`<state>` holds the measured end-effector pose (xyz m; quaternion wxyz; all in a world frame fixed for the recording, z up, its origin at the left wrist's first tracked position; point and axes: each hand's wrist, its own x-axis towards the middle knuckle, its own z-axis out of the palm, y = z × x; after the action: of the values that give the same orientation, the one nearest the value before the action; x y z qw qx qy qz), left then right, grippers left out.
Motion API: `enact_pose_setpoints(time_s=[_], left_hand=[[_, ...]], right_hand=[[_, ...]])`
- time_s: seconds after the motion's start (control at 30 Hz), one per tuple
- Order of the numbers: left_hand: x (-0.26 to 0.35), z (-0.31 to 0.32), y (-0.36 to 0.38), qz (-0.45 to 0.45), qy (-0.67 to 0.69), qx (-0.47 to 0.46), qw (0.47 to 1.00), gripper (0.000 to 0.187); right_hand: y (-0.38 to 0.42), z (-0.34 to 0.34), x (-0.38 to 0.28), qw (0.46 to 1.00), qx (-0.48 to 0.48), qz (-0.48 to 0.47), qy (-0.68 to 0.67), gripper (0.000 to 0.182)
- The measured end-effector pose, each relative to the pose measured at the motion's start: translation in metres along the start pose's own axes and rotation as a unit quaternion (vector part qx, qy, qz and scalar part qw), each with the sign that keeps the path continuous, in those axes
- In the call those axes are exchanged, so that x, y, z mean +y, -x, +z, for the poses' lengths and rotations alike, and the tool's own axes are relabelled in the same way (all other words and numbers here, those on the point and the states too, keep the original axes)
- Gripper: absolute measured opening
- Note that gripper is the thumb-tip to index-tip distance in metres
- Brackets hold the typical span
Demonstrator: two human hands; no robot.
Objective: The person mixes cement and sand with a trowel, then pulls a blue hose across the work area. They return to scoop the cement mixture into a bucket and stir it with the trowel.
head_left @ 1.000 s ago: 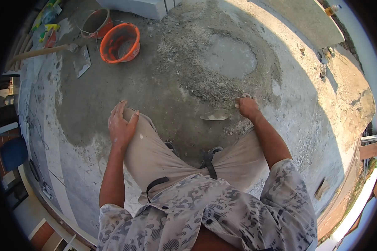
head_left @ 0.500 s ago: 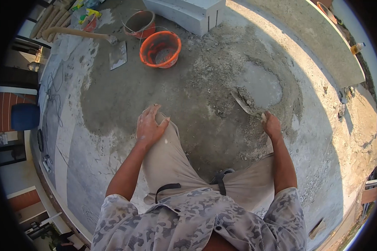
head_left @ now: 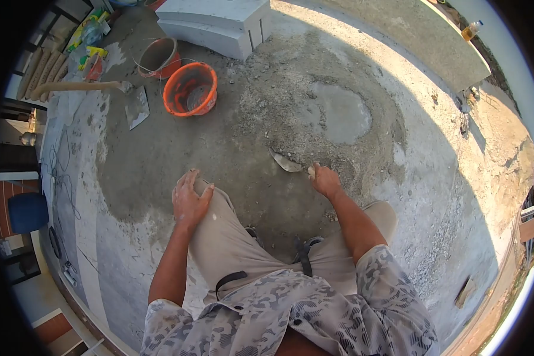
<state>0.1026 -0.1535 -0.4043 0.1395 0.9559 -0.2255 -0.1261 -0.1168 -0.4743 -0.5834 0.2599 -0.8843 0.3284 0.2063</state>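
Observation:
My right hand (head_left: 325, 180) is closed round the handle of a trowel (head_left: 286, 161), whose blade lies low over the damp grey floor, left of the loose mortar mix (head_left: 273, 110). Inside the ring of mix sits a pool of greyish water (head_left: 344, 113). My left hand (head_left: 191, 200) rests on my left knee, fingers stretched out and thumb apart, holding nothing. Ahead of it stands an orange bucket (head_left: 171, 95) with a wire handle and grey residue inside. Touching or nearly touching it is a second, dirtier bucket (head_left: 175, 61).
A hoe (head_left: 137, 108) with a long wooden handle lies at the left. Pale blocks (head_left: 213, 35) stand behind the buckets. Thin cable (head_left: 65, 172) trails along the left floor, near a blue container (head_left: 28, 213). A low slab (head_left: 427, 47) borders the far right, with a bottle (head_left: 471, 29) on it.
My right hand has drawn the trowel left, away from the pool's edge, onto the wet floor between my knees and the mix. My left hand stays on the knee. The view has shifted.

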Motion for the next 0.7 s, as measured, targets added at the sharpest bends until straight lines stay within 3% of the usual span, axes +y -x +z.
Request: enact_pose_setpoints(time_s=[0.1, 0.2, 0.3, 0.4, 0.5, 0.6, 0.7], left_hand=[[-0.004, 0.001, -0.002, 0.001, -0.001, 0.008, 1.0, 0.062], [-0.004, -0.002, 0.0, -0.01, 0.009, -0.005, 1.0, 0.063], [-0.001, -0.003, -0.003, -0.007, 0.004, -0.001, 1.0, 0.062], [-0.006, 0.002, -0.005, 0.008, 0.0, 0.01, 1.0, 0.061], [-0.014, 0.005, -0.004, 0.02, -0.001, 0.017, 1.0, 0.06], [-0.027, 0.007, -0.006, 0.025, -0.01, 0.02, 0.999, 0.059], [-0.045, 0.007, -0.008, 0.038, -0.02, 0.018, 0.999, 0.058]], right_hand=[[-0.01, -0.035, 0.014, 1.0, 0.019, -0.02, -0.002, 0.048], [-0.03, -0.055, 0.025, 0.992, 0.101, -0.035, -0.069, 0.046], [-0.035, -0.095, 0.036, 0.99, 0.045, -0.093, -0.092, 0.047], [0.015, -0.151, 0.035, 0.99, 0.103, -0.058, -0.081, 0.05], [0.054, -0.159, 0.109, 0.962, 0.243, 0.071, -0.104, 0.046], [0.1, -0.1, 0.205, 0.896, 0.338, 0.204, -0.204, 0.044], [0.129, 0.073, 0.311, 0.774, 0.432, 0.378, -0.267, 0.039]])
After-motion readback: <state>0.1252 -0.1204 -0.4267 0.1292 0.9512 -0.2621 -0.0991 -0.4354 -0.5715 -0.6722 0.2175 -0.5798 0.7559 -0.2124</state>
